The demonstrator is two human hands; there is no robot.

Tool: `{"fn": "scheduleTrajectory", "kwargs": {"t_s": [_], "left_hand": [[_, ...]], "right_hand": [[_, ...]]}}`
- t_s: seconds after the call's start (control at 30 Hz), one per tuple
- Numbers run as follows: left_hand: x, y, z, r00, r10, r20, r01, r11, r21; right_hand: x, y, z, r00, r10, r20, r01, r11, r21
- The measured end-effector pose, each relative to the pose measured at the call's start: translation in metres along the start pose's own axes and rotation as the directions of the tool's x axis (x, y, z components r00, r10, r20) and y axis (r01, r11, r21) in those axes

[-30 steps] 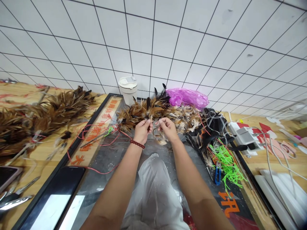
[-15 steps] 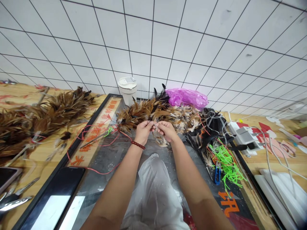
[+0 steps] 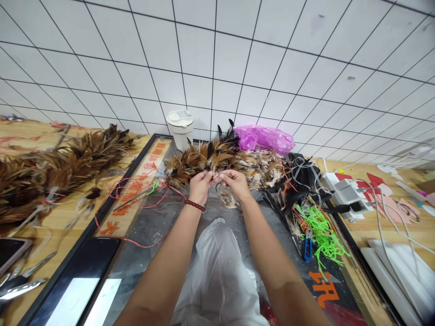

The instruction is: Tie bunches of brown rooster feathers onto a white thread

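Note:
My left hand and my right hand meet fingertip to fingertip over the dark board. Both are closed in a pinch around small feathers, whose pale brown tips hang below my right fingers. Which fingers press which quill is too small to make out. Just behind my hands lies a long bundle of brown feathers with black tips. A heap of loose pale brown feathers spreads beside it to the right. A red beaded bracelet circles my left wrist.
At the right are black feathers, green ties, blue thread snips and a white power adapter. A lidded cup and a purple bag stand by the tiled wall. Left lie red cord, a phone and another feather bundle.
Both hands have shifted slightly left, and a narrow gap shows between their fingertips. The small feathers stay at my right fingers. Everything else lies as before.

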State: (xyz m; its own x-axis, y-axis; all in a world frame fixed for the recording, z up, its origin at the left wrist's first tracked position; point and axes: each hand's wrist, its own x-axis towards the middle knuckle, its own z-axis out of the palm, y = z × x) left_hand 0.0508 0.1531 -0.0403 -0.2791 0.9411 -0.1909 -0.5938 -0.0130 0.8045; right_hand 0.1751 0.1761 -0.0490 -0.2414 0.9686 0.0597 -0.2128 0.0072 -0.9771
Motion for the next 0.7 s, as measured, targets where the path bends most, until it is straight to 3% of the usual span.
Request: {"fn": "scheduleTrajectory", "kwargs": {"t_s": [0.23,0.4,0.53,0.7], "left_hand": [[-0.0052,0.0013,0.0004,0.999,-0.028,0.044,0.023,0.993,0.119],[-0.0069,0.0002,0.0008,0.997,-0.039,0.071,0.024,0.981,0.194],[-0.0079,0.001,0.0007,0.993,-0.068,0.092,0.045,0.973,0.226],[-0.009,0.0019,0.0005,0.985,-0.087,0.148,0.047,0.965,0.258]], "right_hand": [[0.0011,0.002,-0.0084,0.978,-0.209,-0.024,0.196,0.947,-0.256],[-0.002,0.0008,-0.0047,0.917,-0.399,-0.006,0.339,0.788,-0.514],[-0.003,-0.0018,-0.0027,0.889,-0.458,0.005,0.383,0.736,-0.558],[-0.0053,-0.0058,-0.0009,0.894,-0.447,0.018,0.39,0.759,-0.522]]}}
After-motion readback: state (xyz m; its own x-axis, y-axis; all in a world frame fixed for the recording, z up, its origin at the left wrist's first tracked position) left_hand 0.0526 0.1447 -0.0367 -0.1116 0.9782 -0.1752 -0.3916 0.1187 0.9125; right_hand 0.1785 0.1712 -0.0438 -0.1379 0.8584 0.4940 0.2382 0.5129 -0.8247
